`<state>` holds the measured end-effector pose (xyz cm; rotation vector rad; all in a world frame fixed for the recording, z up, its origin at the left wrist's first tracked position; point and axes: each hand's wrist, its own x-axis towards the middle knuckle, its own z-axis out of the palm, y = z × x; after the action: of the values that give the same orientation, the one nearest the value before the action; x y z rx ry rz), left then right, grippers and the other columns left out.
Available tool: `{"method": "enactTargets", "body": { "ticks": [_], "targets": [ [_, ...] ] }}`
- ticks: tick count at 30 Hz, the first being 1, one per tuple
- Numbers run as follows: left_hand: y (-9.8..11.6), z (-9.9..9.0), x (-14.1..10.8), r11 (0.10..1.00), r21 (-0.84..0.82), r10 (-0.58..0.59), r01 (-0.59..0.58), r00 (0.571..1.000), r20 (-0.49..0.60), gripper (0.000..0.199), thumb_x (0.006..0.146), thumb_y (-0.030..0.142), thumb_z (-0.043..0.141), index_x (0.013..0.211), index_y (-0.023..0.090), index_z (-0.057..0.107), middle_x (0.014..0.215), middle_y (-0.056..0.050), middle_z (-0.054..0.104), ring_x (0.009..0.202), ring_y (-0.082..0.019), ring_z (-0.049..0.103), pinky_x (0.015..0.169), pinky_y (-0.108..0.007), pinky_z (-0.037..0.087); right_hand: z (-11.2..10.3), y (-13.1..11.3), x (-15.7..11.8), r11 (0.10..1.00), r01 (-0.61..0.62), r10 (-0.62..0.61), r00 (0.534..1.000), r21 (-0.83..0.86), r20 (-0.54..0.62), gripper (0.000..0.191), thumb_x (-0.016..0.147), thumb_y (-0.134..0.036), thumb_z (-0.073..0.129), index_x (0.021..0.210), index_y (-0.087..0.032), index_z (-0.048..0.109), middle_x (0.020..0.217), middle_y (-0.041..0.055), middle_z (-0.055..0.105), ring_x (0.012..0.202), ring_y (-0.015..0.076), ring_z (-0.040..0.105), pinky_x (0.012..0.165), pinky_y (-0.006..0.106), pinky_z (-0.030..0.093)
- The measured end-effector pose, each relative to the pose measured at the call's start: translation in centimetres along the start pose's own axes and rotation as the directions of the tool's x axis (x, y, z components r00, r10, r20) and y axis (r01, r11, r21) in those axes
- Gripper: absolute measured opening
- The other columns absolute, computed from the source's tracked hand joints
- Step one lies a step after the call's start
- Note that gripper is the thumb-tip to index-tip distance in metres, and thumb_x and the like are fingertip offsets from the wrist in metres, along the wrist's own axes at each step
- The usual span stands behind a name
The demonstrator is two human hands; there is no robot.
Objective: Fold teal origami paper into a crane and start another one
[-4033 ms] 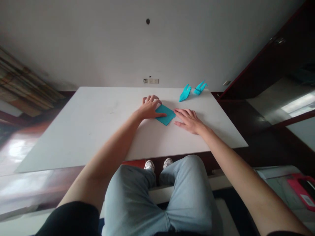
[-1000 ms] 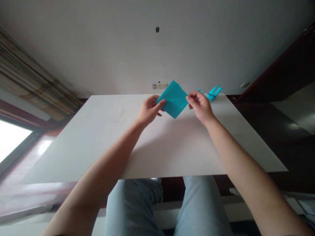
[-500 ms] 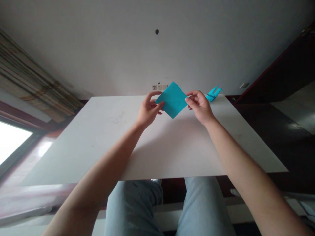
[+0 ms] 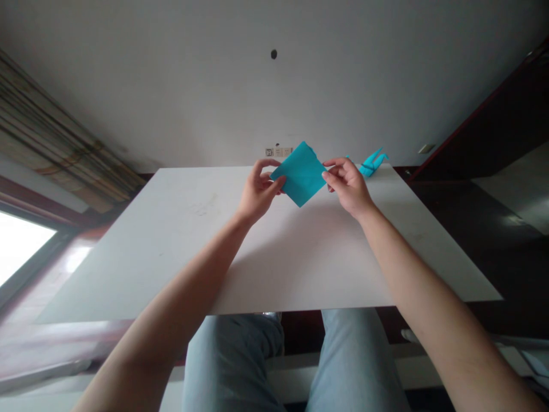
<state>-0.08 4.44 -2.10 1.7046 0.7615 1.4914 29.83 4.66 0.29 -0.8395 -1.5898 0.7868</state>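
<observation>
Head-worn view, facing forward and down — left hand (image 4: 259, 191), right hand (image 4: 349, 187) close; white table (image 4: 141, 263) beneath

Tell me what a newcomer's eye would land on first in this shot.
The bright teal paper square stands out first, held up as a diamond above the far part of the white table, pinched between the left hand and the right hand. Just beyond the right hand, a folded teal paper crane sits at the table's far edge. At lower left, a bright window glares.
</observation>
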Motion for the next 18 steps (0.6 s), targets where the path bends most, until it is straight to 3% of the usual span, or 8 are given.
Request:
{"method": "enactTargets", "body": {
  "ticks": [7,11,16,18],
  "targets": [
    [-0.07,0.34,0.01,1.000,-0.016,0.026,-0.026,1.000,-0.009,0.043,0.112,0.060,0.090,0.128,0.028,0.065,0.091,0.003,0.082,0.075,-0.016,0.086,0.069,-0.025,0.071,0.08,0.30,-0.17,1.000,0.008,-0.007,1.000,-0.015,0.025,0.071,0.093,-0.095,0.101,0.126,-0.036,0.079,0.091,-0.0024,0.070,0.074,0.0190,0.061,0.069,0.037,0.058],
    [-0.22,0.41,0.08,0.999,-0.013,0.029,-0.029,1.000,-0.005,0.042,0.111,0.060,0.091,0.124,0.026,0.070,0.096,0.000,0.085,0.077,-0.016,0.087,0.071,-0.026,0.073,0.09,0.52,-0.16,0.999,0.032,-0.032,0.999,-0.021,0.022,0.072,0.089,-0.093,0.104,0.129,-0.037,0.082,0.100,0.0000,0.076,0.084,0.0206,0.068,0.077,0.038,0.061],
    [-0.20,0.44,-0.02,1.000,-0.010,0.028,-0.028,1.000,0.003,0.041,0.109,0.057,0.093,0.127,0.024,0.076,0.104,-0.003,0.088,0.078,-0.016,0.087,0.072,-0.028,0.076,0.08,0.41,-0.22,0.999,0.015,-0.014,0.999,-0.032,0.030,0.074,0.088,-0.096,0.103,0.131,-0.038,0.085,0.103,0.0009,0.078,0.083,0.0210,0.068,0.073,0.037,0.063],
    [0.01,0.44,-0.16,1.000,-0.008,0.025,-0.025,1.000,0.001,0.042,0.110,0.054,0.093,0.138,0.026,0.077,0.102,-0.001,0.086,0.075,-0.016,0.086,0.071,-0.027,0.075,0.10,0.27,-0.27,0.999,0.006,-0.005,1.000,-0.032,0.031,0.074,0.089,-0.097,0.102,0.130,-0.038,0.086,0.102,0.0008,0.078,0.081,0.0206,0.068,0.070,0.036,0.064]
  ]
}}
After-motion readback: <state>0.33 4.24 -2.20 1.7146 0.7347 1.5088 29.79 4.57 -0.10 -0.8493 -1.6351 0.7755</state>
